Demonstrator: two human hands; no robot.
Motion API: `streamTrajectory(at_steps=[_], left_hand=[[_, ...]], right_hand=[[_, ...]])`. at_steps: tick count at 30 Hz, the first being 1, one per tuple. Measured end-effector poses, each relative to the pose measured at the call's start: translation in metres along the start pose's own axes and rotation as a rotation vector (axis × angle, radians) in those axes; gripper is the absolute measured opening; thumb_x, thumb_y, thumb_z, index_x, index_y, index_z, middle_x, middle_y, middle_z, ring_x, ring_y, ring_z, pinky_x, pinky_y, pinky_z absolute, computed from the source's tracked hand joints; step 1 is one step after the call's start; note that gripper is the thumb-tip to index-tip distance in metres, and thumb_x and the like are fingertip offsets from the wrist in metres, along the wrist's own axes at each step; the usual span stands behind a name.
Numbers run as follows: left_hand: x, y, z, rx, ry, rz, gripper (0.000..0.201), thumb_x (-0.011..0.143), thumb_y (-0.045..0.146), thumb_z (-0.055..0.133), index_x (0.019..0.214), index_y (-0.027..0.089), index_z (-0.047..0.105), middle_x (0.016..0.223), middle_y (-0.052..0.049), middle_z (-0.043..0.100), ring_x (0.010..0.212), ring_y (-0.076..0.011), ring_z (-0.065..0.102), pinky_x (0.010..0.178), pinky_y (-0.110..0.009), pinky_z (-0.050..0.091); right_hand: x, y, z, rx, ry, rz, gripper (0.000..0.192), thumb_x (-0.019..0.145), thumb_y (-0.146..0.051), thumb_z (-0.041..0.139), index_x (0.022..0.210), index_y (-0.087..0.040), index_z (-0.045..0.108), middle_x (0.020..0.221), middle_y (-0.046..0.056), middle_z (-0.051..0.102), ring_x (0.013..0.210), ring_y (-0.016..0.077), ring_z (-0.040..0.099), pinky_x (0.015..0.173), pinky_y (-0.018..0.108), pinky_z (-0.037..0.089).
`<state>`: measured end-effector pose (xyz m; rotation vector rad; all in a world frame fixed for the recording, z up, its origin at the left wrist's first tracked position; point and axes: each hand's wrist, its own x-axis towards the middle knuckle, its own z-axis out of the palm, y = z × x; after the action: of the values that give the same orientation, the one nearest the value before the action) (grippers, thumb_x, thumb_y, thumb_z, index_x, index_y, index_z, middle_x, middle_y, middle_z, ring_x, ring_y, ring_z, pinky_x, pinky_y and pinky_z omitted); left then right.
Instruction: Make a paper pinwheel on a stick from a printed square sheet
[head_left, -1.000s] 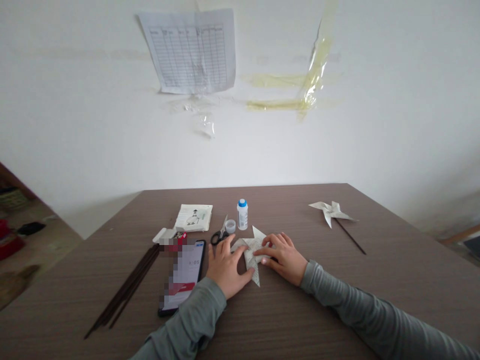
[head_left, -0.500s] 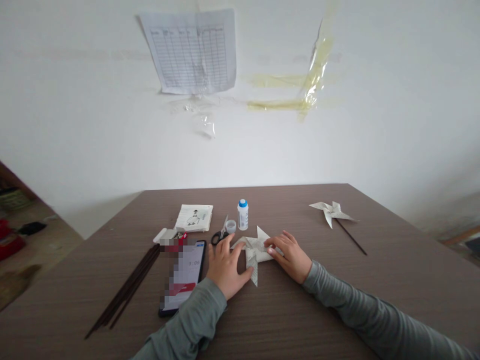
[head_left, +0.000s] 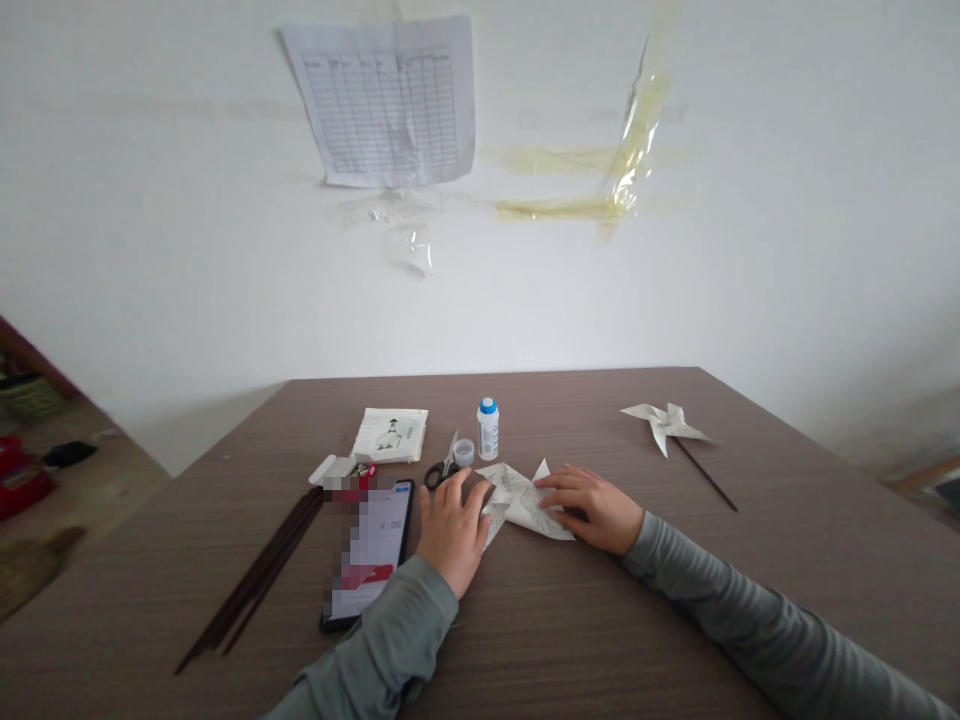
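A folded sheet of printed paper [head_left: 525, 498], creased into pointed flaps like a half-made pinwheel, lies flat on the wooden table [head_left: 600, 640] near its middle, a little toward the near edge. The left hand [head_left: 452, 525] rests palm down with fingers spread, its fingertips pressing the paper's left side. The right hand [head_left: 600, 505] lies flat on the paper's right side, fingers extended and close together, pressing a fold; neither hand grips anything.

Just behind the paper stand a small white glue bottle with a blue cap [head_left: 487, 428] and, beside it, a small clear cap [head_left: 464, 452] and black-handled scissors [head_left: 441, 468]. Further back lies a stack of printed sheets [head_left: 391, 435]. Left of the left hand a phone [head_left: 369, 555] lies face up, and beyond it a bundle of dark thin sticks [head_left: 255, 578] runs toward the near left edge. Toward the far right corner lies a finished paper pinwheel on a stick [head_left: 671, 428].
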<state>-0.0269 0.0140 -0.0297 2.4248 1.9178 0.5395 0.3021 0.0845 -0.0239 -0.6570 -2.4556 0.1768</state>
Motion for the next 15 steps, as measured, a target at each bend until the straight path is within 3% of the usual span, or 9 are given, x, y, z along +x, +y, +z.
streamTrajectory(at_steps=[5,10,15], left_hand=[[0.000,-0.004,0.006,-0.012,0.072,0.028,0.059,0.121,0.023,0.071,0.179,0.036,0.079,0.186,-0.016,0.077,0.172,-0.0449,0.072,0.147,-0.086,0.055],[-0.004,0.004,0.006,-0.043,0.086,0.108,0.061,0.114,0.022,0.078,0.174,0.032,0.082,0.184,-0.018,0.078,0.170,-0.0479,0.075,0.143,-0.091,0.058],[-0.003,0.014,0.004,-0.058,0.082,0.097,0.062,0.108,0.017,0.080,0.168,0.031,0.086,0.181,-0.020,0.081,0.167,-0.0499,0.077,0.140,-0.095,0.059]], right_hand=[[0.001,-0.008,-0.009,-0.161,0.001,-0.043,0.032,0.109,-0.010,0.091,0.128,-0.034,0.100,0.136,0.009,0.100,0.118,0.0314,0.094,0.106,0.047,0.072],[0.005,-0.013,-0.015,-0.206,0.037,-0.137,0.019,0.108,-0.015,0.095,0.117,-0.032,0.098,0.106,0.005,0.096,0.091,0.0259,0.087,0.098,0.046,0.067],[0.004,-0.013,-0.014,-0.215,0.029,-0.174,0.007,0.115,-0.026,0.095,0.114,-0.032,0.098,0.098,0.005,0.090,0.086,0.0250,0.082,0.087,0.045,0.064]])
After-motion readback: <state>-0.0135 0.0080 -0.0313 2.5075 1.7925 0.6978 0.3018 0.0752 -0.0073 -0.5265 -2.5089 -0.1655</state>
